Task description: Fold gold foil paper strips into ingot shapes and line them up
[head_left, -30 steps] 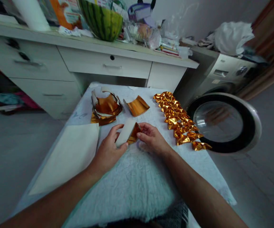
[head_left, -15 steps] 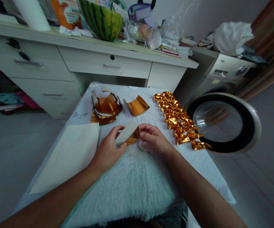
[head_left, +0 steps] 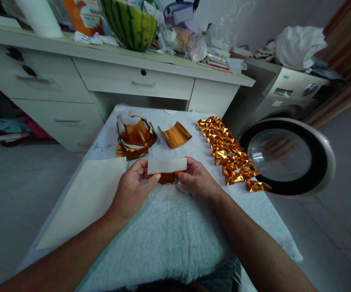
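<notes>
Between my hands is a sheet of gold foil paper (head_left: 167,166), its white back folded over in a level band with gold showing below. My left hand (head_left: 134,186) pinches the left end, thumb in front. At the right end, my right hand (head_left: 198,176) grips it between thumb and fingers. Just beyond lies a single curled gold sheet (head_left: 177,135). A stack of curled gold foil sheets (head_left: 135,136) sits to its left. On the right, rows of folded gold foil ingots (head_left: 227,150) stand close together, with one ingot (head_left: 258,186) at the near end.
A cloth-covered table (head_left: 169,227) carries everything, with a large pale sheet (head_left: 84,198) along its left side. Behind are white drawers (head_left: 135,79) and a counter holding a cut watermelon (head_left: 129,26). An open washing machine door (head_left: 287,156) stands close to the table's right edge.
The foil paper has turned from a slant to level, its white band now facing me. Both hands have shifted slightly and keep hold of its ends.
</notes>
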A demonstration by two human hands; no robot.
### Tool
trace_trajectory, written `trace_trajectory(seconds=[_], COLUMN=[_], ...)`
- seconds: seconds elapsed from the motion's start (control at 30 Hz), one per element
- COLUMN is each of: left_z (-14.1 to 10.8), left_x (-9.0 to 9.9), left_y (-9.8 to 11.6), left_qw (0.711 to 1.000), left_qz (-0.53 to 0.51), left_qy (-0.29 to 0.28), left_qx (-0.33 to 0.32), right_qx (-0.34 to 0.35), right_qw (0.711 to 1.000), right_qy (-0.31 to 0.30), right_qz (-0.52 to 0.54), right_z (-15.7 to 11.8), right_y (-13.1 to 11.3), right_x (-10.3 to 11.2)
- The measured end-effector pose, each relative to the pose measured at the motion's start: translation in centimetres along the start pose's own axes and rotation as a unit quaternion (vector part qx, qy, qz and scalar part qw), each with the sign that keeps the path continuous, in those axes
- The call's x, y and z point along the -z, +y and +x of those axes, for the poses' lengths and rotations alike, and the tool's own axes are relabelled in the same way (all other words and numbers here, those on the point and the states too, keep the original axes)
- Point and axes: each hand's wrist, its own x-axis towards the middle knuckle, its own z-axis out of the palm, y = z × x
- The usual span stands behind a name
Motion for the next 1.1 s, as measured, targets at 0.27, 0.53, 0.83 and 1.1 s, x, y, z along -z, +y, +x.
trace_trajectory(seconds=[0.27, 0.53, 0.83, 1.1], left_z=[-0.1, -0.1, -0.2, -0.5], left_x=[0.0, 0.1, 0.0, -0.4], left_y=[0.2, 0.5, 0.1, 0.6], left_qw=[0.997, 0.998, 0.999, 0.997], left_qz=[-0.046, -0.019, 0.030, 0.066], left_qy=[0.056, 0.057, 0.018, -0.030], left_qx=[0.004, -0.005, -0.002, 0.024], right_qx=[-0.058, -0.047, -0.004, -0.022], right_qw=[0.997, 0.998, 0.997, 0.998], right_qy=[-0.037, -0.015, 0.069, 0.032], right_qz=[-0.017, -0.039, -0.047, -0.040], right_z=[-0.2, 0.0, 0.4, 0.4], right_y=[0.5, 0.5, 0.9, 1.3], right_x=[0.3, -0.1, -0.1, -0.5])
